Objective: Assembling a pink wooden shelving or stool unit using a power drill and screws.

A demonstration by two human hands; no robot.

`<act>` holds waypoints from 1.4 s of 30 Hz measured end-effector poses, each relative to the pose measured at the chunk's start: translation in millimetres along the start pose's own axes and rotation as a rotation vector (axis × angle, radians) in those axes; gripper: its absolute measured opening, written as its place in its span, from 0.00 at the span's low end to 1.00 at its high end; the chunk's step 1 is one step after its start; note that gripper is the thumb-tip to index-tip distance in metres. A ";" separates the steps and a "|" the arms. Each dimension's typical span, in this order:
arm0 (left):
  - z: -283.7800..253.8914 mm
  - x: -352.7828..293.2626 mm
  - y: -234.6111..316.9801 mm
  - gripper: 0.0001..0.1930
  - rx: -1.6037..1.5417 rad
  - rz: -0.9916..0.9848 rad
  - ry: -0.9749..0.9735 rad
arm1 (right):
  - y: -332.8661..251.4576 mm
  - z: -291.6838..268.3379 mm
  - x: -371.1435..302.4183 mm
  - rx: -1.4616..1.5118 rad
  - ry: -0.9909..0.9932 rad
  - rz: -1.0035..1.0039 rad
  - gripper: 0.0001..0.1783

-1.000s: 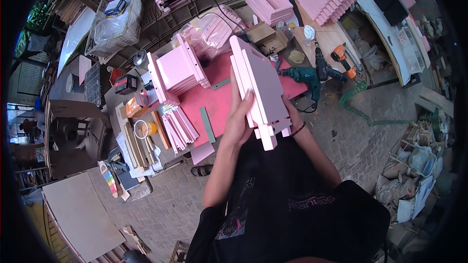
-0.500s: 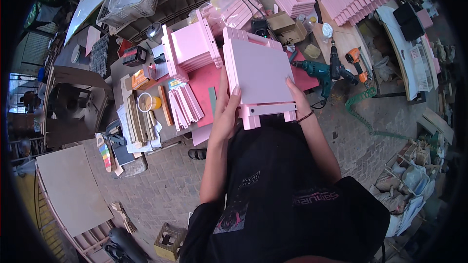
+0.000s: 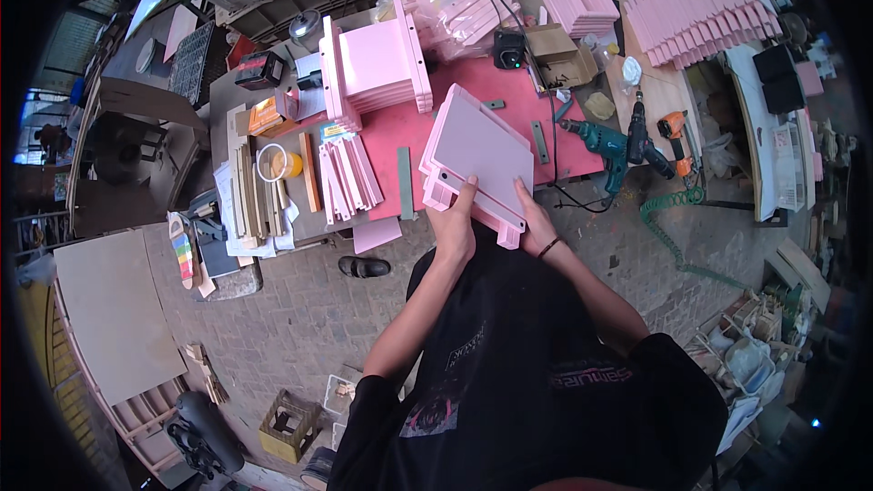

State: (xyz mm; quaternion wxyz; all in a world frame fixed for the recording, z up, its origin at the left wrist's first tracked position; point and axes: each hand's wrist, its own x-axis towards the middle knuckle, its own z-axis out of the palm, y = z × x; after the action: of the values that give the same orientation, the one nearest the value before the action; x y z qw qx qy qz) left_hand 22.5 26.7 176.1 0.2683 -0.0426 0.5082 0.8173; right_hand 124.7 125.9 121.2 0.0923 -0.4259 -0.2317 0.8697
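Note:
Between my two hands is a pink wooden panel assembly [image 3: 482, 150], tilted, with a flat board framed by pink rails. My left hand [image 3: 454, 223] grips its near left corner, thumb on top of the near rail. My right hand [image 3: 535, 215] is closed on its near right edge. What the fingers do underneath is hidden. Past it on the red work surface [image 3: 455, 77] stands a stack of similar pink assemblies [image 3: 377, 64]. To the left lie a bundle of narrow pink strips [image 3: 344, 177] and a green strip [image 3: 405, 184].
Right of the panel lie a teal power drill [image 3: 600, 150], a dark drill [image 3: 639, 132] and an orange air tool [image 3: 674, 136] on a coiled green hose [image 3: 664, 241]. Farther back are pink rail stacks [image 3: 700, 9] and a cardboard box [image 3: 562, 59]. A cup of yellow liquid [image 3: 279, 164] stands left.
The held pink assembly has been drawn nearer to me, away from the stack, and turned so it sits at an angle. My left hand has shifted to its near corner.

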 end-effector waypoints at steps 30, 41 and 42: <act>6.8 -4.2 28.0 0.28 0.306 0.088 -0.363 | -91.1 27.0 76.3 -0.839 0.181 -0.896 0.23; 7.8 -5.2 31.7 0.30 0.287 0.043 -0.420 | -88.5 32.8 88.1 -0.843 0.180 -0.911 0.23; 5.2 -5.2 31.2 0.30 0.285 0.045 -0.416 | -90.2 30.6 91.6 -0.845 0.176 -0.911 0.23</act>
State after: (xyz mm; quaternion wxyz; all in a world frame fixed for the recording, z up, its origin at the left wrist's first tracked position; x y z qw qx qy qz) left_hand 13.0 18.5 205.5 0.3522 0.1762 0.5530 0.7342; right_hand 40.6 227.7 116.9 0.2961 -0.3542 -0.7053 0.5380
